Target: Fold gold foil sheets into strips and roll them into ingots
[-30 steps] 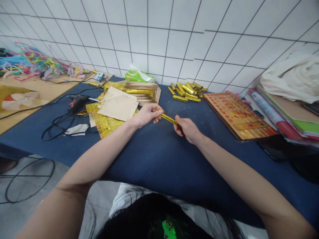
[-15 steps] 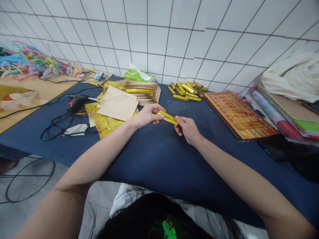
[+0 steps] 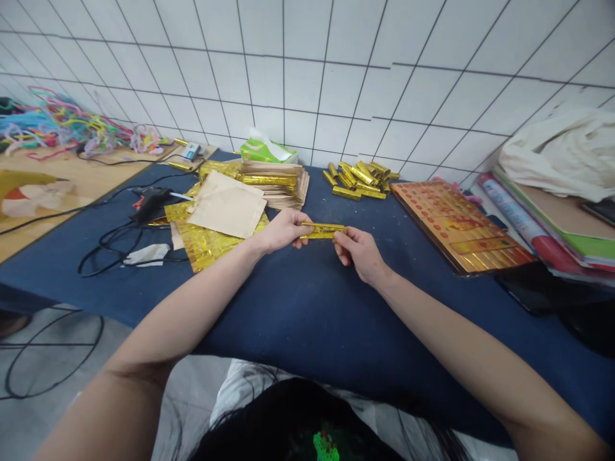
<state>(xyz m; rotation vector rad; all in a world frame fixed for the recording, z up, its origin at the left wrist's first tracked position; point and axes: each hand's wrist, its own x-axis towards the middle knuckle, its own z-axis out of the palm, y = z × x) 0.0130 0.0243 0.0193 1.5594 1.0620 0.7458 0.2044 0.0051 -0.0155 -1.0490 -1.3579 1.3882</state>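
Paper stack (image 3: 276,182) left of foil rolls (image 3: 358,179), printed sheets (image 3: 459,224) right, all on table (image 3: 307,307)

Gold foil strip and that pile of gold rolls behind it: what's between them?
Head view: only bare blue tablecloth between the gold foil strip and the pile of gold rolls.

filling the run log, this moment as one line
left hand: pinches gold foil strip | right hand: pinches its other end | strip: level over blue tablecloth

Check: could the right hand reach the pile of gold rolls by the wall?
Probably yes: only bare blue cloth lies between the right hand and the pile, though it holds a gold strip.
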